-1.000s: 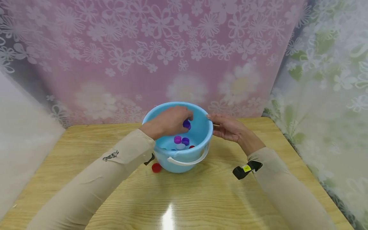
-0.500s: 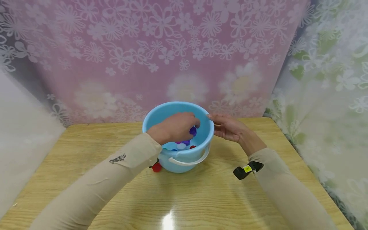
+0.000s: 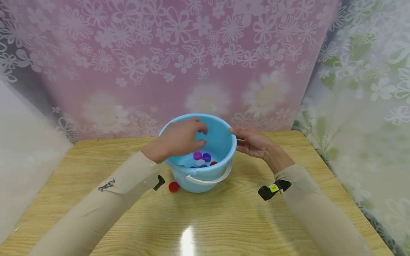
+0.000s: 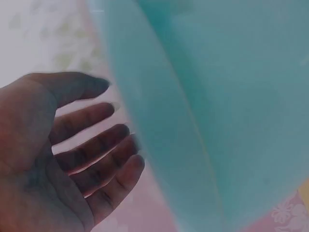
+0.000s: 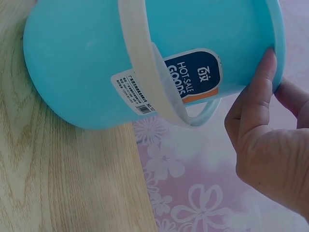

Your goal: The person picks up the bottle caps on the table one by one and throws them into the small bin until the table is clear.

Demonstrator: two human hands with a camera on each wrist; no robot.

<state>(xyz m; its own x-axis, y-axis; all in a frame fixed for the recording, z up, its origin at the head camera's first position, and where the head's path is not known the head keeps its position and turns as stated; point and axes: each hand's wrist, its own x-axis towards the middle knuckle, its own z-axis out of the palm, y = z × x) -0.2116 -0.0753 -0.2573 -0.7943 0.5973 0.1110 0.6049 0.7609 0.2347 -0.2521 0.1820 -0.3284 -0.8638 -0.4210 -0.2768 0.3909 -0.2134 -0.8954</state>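
A light blue bucket (image 3: 196,186) with a white handle (image 3: 205,182) stands on the table, several coloured bottle caps inside it. Among them are a magenta cap (image 3: 197,155), a purple cap (image 3: 206,157) and a white cap (image 3: 200,163). Over the bucket's mouth my left hand (image 3: 180,138) hovers empty, thumb and fingers spread apart. The left wrist view has the same hand (image 4: 72,150) beside the bucket wall (image 4: 251,96). My right hand (image 3: 253,142) pinches the bucket's right rim, its thumb over the edge, as the right wrist view confirms with the rim (image 5: 277,43).
A red cap (image 3: 174,187) lies on the wooden table (image 3: 224,220) at the bucket's front left. Pink floral cloth (image 3: 205,71) hangs behind the table, and pale green floral cloth (image 3: 362,124) on the right. A label (image 5: 193,75) sticks to the bucket's side.
My left hand moved rightward into the bucket with a purple cap, let it go, then drew back up and left with spread fingers. The right hand stays at the rim.
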